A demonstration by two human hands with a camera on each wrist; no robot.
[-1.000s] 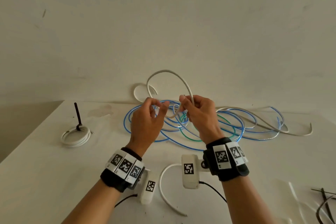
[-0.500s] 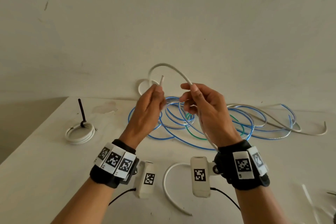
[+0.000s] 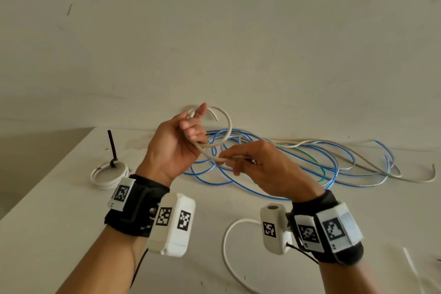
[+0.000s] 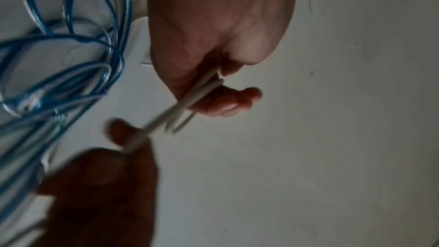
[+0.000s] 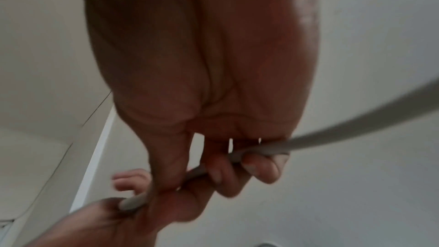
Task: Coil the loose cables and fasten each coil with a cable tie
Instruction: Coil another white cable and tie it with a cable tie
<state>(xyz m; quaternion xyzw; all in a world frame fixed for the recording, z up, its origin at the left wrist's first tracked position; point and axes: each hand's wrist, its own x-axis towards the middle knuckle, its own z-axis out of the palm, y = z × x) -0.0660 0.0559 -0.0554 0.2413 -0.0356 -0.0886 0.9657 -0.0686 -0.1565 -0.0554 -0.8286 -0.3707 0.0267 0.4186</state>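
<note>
Both hands are raised above the white worktop point(image 3: 59, 217), working the same stiff white round cable point(image 3: 229, 126). The left hand point(image 3: 176, 148) is turned palm toward the camera and grips a small loop of that cable: the loop arcs up past its fingertips, curves round to the right and comes back down into the palm, with the cut end poking out near the top of the arc. From the left wrist view two or three white strands cross under the curled fingers point(image 4: 228, 100), though motion blur makes the exact count hard to tell. The right hand point(image 3: 267, 169) sits just to the right and slightly lower, pinching the cable between thumb and curled fingers point(image 5: 259, 166) right beside the left palm; the two hands are nearly touching. The rest of the white cable runs off behind the right hand and trails down onto the worktop in a curve near the right wrist.

Behind the hands lies a loose tangle of blue translucent cables point(image 3: 310, 169) with a thin green wire point(image 3: 307, 153) and a grey-white cable point(image 3: 405, 179) running through it. At the far left rests a finished white cable coil point(image 3: 107, 174), bound by a black cable tie point(image 3: 112, 145) whose tail stands upright.
</note>
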